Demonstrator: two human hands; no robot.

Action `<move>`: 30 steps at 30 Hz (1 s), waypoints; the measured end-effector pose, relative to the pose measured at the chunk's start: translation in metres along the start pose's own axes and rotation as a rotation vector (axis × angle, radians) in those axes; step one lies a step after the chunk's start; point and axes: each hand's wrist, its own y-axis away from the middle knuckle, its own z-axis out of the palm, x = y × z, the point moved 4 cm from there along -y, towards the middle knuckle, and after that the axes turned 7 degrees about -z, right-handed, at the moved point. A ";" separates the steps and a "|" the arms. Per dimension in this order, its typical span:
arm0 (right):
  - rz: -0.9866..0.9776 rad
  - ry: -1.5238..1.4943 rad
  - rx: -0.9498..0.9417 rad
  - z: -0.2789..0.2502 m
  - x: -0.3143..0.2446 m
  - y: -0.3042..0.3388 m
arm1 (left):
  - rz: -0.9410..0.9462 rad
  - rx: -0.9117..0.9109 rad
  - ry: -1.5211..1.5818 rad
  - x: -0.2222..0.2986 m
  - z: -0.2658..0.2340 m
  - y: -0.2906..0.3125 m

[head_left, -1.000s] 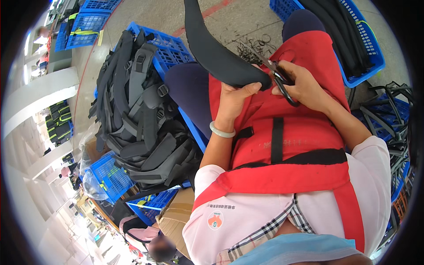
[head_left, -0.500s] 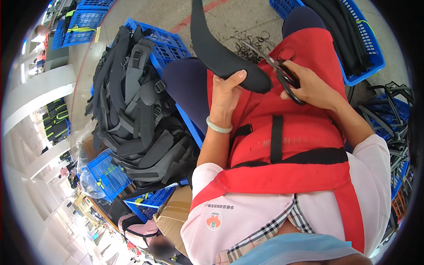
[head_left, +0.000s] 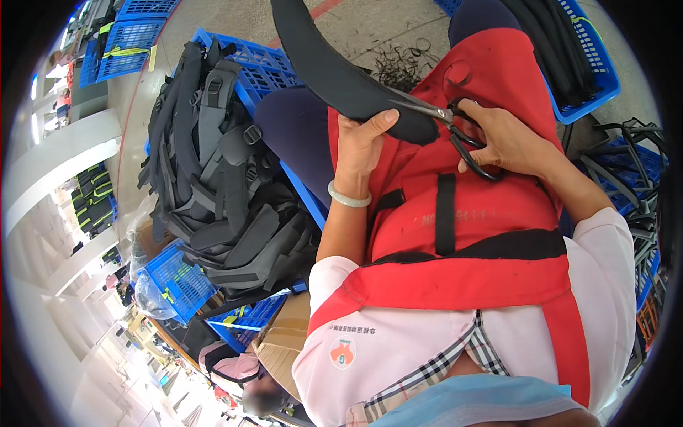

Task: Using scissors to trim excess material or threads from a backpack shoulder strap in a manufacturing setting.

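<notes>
A long, curved, padded black strap [head_left: 324,67] extends up and away from my left hand [head_left: 361,142]. My left thumb presses on its top face near the rounded lower end, with the fingers beneath. In my right hand [head_left: 509,139] is a pair of black-handled scissors [head_left: 462,139], fingers through the loops. The metal blades point left and lie at the strap's edge close to the rounded end, a little right of my left thumb. Whether they touch the fabric I cannot tell. A red apron [head_left: 491,78] covers my lap under the strap.
Left of my leg, dark grey padded straps with buckles [head_left: 228,156] are heaped over a blue crate [head_left: 270,71]. Another blue crate [head_left: 605,89] at upper right holds long black pieces. Black trimmings [head_left: 405,64] litter the floor ahead. Grey strips [head_left: 626,171] lie at the right.
The scissors have swung down and left, their blades now at the strap's edge instead of above it. The strap's far end has tilted left.
</notes>
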 end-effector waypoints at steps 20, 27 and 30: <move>0.020 -0.025 -0.039 0.004 -0.009 -0.012 | 0.037 -0.041 -0.007 -0.003 0.000 0.004; 0.015 0.049 -0.081 -0.008 -0.019 -0.008 | -0.007 -0.026 0.066 -0.002 0.002 0.007; 0.023 0.044 -0.100 -0.008 -0.016 -0.005 | -0.009 -0.026 0.074 -0.001 0.004 0.006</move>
